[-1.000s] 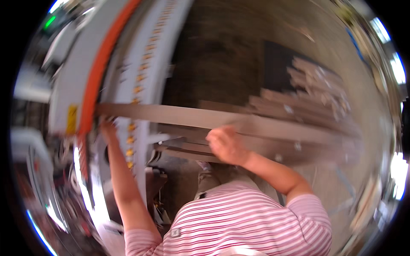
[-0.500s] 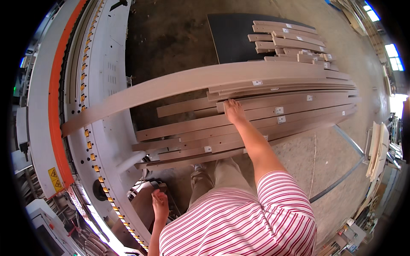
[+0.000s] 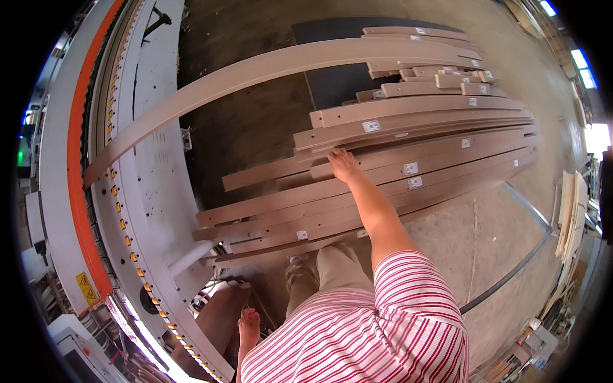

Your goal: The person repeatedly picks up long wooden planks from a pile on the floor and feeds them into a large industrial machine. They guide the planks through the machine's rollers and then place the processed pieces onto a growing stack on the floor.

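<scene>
My right hand reaches over a stack of long brown boards. Its bent fingers lie over the upper edge of one brown board, near that board's left end; the thumb is hidden. My left hand hangs low beside my body at the left, fingers curled in, with nothing visible in it. Farther away, a long narrow strip board spans from the machine's orange-edged side across to the far boards. Neither hand touches it. Several boards in the stack carry small white labels.
At left stands a long white machine with an orange band and a row of yellow rollers. Shorter brown pieces lie on a dark sheet at the far side. Pale boards stand at the right.
The long strip board has shifted farther away from me along the machine. My right hand has moved slightly across the stack, and my left hand has dropped lower.
</scene>
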Motion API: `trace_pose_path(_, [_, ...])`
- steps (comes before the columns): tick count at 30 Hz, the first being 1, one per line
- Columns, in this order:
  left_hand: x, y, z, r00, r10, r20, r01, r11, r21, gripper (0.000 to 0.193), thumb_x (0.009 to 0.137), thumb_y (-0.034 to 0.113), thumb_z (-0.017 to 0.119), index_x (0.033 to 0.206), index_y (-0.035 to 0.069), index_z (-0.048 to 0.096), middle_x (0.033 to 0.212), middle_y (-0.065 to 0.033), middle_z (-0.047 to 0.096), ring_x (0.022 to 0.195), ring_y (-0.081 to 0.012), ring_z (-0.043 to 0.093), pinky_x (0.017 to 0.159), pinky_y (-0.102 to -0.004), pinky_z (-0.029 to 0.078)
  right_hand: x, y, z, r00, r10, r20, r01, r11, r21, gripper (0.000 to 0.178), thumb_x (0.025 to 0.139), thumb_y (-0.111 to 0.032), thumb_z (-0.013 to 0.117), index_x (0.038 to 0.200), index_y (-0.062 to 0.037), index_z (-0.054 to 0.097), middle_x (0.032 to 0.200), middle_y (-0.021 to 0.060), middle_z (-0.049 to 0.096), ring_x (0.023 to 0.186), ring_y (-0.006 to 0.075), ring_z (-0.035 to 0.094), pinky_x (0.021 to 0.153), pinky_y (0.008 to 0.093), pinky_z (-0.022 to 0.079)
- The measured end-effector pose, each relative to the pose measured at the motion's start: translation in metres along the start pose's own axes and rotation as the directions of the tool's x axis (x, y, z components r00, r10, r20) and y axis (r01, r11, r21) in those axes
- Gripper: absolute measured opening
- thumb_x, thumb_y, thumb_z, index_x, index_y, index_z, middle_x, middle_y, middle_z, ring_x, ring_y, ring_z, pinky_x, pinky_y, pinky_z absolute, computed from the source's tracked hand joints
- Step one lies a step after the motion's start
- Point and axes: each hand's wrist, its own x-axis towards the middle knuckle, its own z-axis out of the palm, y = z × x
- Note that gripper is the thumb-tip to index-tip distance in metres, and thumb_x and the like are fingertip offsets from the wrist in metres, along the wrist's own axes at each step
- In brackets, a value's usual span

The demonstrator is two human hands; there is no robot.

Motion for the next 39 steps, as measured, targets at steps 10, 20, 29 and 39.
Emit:
trace_pose_path(10, [0.031,0.086,0.003,0.997,0.046,0.056,-0.029,0.958,-0.284,0.015,0.095,0.015,0.056,0.104,0.002,0.056,0.085,-0.008,0.066,0.077,-0.0166,0.064,0.07,-0.0272,0.051,-0.02,0.004,-0.056,0.965,-0.142,0.219,0.095,0.973,0.212,0.035,0.083,-0.027,0.069,0.111,-0.0068,0.061,0.104,0.0156,0.066,0.099,0.0333,0.063,0.081,0.0461,0.049])
trace_pose_path(20, [0.034,0.281,-0.001,0.921,0.389,0.016,-0.108,0.294,-0.95,0.059,0.089,0.029,0.069,0.134,0.003,0.039,0.125,-0.0102,0.052,0.116,-0.0202,0.051,0.1,-0.0377,0.042,-0.145,-0.248,-0.223,0.764,-0.637,-0.101,0.485,0.465,0.741,0.027,0.077,-0.024,0.072,0.086,-0.0004,0.062,0.087,0.0173,0.064,0.083,0.0318,0.062,0.071,0.0416,0.048])
trace_pose_path(29, [-0.011,0.155,-0.123,0.89,-0.171,-0.421,-0.4,0.146,-0.905,0.031,0.088,0.021,0.07,0.113,0.007,0.058,0.107,-0.003,0.063,0.099,-0.0172,0.061,0.084,-0.0367,0.05,-0.164,-0.157,-0.216,0.63,-0.42,0.653,0.262,0.907,0.33,0.092,0.073,-0.078,0.057,0.109,0.0057,0.064,0.105,0.0224,0.068,0.099,0.0338,0.065,0.083,0.0446,0.051])
trace_pose_path(39, [0.053,0.0,-0.269,0.448,-0.645,-0.618,-0.567,0.329,-0.755,0.041,0.089,0.041,0.068,0.095,0.001,0.062,0.077,-0.0039,0.06,0.063,-0.0147,0.056,0.051,-0.0315,0.043,-0.186,-0.152,-0.183,0.85,-0.407,0.334,0.393,0.913,0.112,0.065,0.09,-0.063,0.046,0.089,-0.0006,0.067,0.085,0.0257,0.065,0.084,0.0455,0.062,0.074,0.0515,0.048])
